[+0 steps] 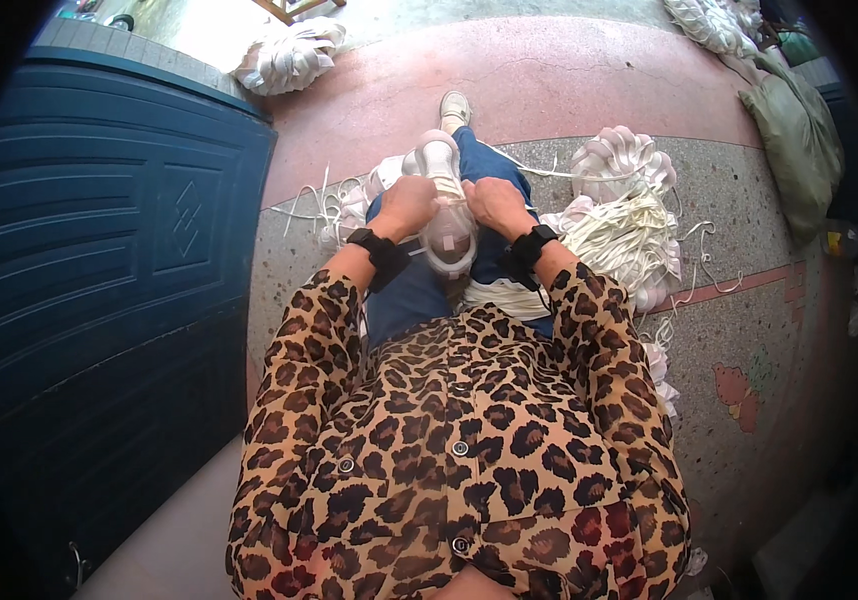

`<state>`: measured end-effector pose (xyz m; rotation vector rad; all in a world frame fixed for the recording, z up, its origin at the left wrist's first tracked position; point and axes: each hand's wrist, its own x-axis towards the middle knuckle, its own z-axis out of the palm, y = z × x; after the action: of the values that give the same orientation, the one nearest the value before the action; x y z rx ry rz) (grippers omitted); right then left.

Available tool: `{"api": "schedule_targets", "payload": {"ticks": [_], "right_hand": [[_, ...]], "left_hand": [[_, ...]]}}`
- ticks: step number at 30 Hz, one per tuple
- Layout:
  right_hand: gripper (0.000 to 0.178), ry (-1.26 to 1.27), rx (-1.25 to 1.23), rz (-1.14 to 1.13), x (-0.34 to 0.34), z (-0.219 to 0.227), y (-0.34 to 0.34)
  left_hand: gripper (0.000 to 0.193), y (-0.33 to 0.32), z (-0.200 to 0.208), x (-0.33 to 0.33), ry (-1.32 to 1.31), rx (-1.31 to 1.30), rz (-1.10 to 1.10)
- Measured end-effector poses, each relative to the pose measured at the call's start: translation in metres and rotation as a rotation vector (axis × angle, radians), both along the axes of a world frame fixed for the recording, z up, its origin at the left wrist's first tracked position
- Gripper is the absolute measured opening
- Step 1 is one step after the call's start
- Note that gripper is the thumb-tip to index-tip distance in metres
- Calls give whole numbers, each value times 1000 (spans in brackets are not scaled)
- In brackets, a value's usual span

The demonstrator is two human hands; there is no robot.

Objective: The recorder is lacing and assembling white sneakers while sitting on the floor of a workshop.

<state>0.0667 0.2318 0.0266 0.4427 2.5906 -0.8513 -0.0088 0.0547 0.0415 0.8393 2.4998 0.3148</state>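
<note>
A pale pinkish-white shoe upper (449,243) lies lengthwise over my lap, its rounded end toward me. At its middle, cream shoelace (449,187) strands show between my hands. My left hand (410,207) is closed at the left edge of the opening, and my right hand (497,205) is closed at the right edge. Both seem to pinch the lacing; the fingertips are small and partly hidden. Beyond my hands, another pale rounded piece (437,152) extends away from the upper. Both wrists wear black bands.
To the right lies a heap of pale uppers (624,160) with bundled cream laces (624,240). More loose laces (324,208) trail at the left. A dark blue panelled door (119,200) stands close on my left. White bundles (294,57) and a greenish sack (794,150) sit farther off.
</note>
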Motion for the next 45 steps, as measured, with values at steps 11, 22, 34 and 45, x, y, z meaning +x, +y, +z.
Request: {"api": "schedule_targets", "payload": {"ticks": [11, 22, 34, 45], "right_hand": [[51, -13, -52, 58, 3, -5, 6], [50, -127, -84, 98, 1, 3, 9], [47, -1, -83, 93, 7, -1, 10], [40, -57, -193, 62, 7, -4, 18]], "left_hand": [[21, -2, -13, 10, 242, 173, 269], [29, -13, 3, -10, -170, 346, 206], [19, 11, 19, 3, 233, 61, 75], [28, -9, -11, -1, -26, 441, 224]]}}
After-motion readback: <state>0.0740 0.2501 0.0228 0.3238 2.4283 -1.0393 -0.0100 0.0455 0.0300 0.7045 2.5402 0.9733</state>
